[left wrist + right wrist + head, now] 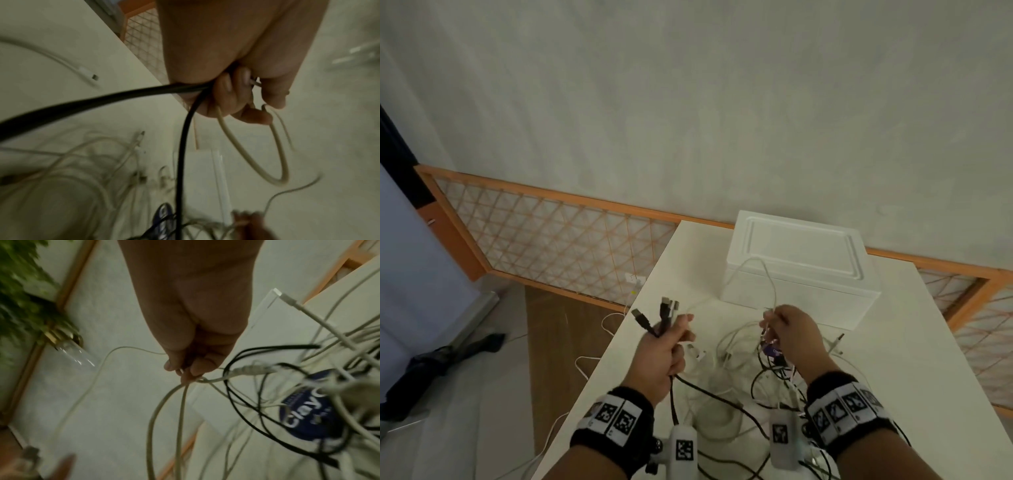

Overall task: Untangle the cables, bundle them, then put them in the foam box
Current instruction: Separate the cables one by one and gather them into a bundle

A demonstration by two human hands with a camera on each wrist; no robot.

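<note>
A tangle of white and black cables [743, 373] lies on the white table [893, 359] in front of me. My left hand [667, 346] grips a bunch of cable ends, their black plugs [654, 315] sticking up; black cables [180, 146] and a white loop [275, 154] hang from its fist [232, 99]. My right hand [787, 332] pinches a thin white cable [760, 274] that arcs up in front of the foam box [798, 263]. Its fingers [195, 368] hold white strands [164, 410] above the tangle. The white box stands at the table's back with its lid on.
A blue round label [308, 415] sits among the tangled cables. The table's left edge [613, 342] is under my left hand, with wood floor and loose white cables [585, 363] below. An orange lattice fence [558, 236] runs along the wall. A dark cloth [441, 363] lies on the floor.
</note>
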